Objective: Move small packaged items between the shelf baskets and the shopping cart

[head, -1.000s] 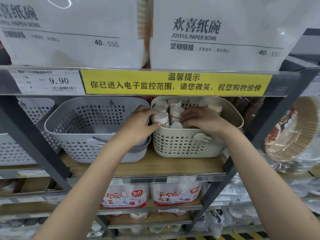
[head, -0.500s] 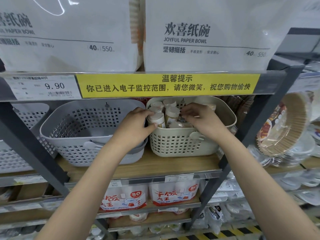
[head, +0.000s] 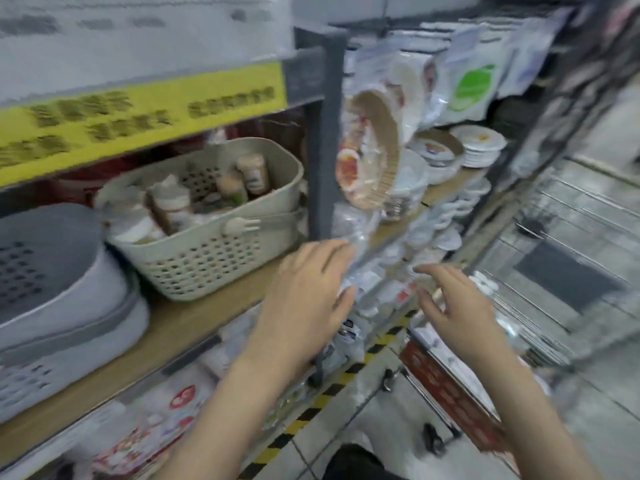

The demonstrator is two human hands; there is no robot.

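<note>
The view is motion-blurred. A beige perforated basket (head: 207,261) on the wooden shelf holds several small white-capped bottles (head: 171,209). A grey basket (head: 62,306) stands left of it. My left hand (head: 304,299) hovers in front of the shelf post, right of the beige basket, fingers spread and holding nothing. My right hand (head: 460,306) floats beside it with relaxed fingers, also holding nothing. The wire shopping cart (head: 554,271) with a red handle bar (head: 446,386) stands at the right.
A grey shelf post (head: 322,140) rises between the baskets and a rack of paper plates and bowls (head: 433,154). A yellow notice strip (head: 138,116) runs along the upper shelf edge. Black-and-yellow floor tape (head: 311,407) runs below.
Both hands have come out of the beige basket and moved right and down, holding nothing. The camera has swung right toward the cart.
</note>
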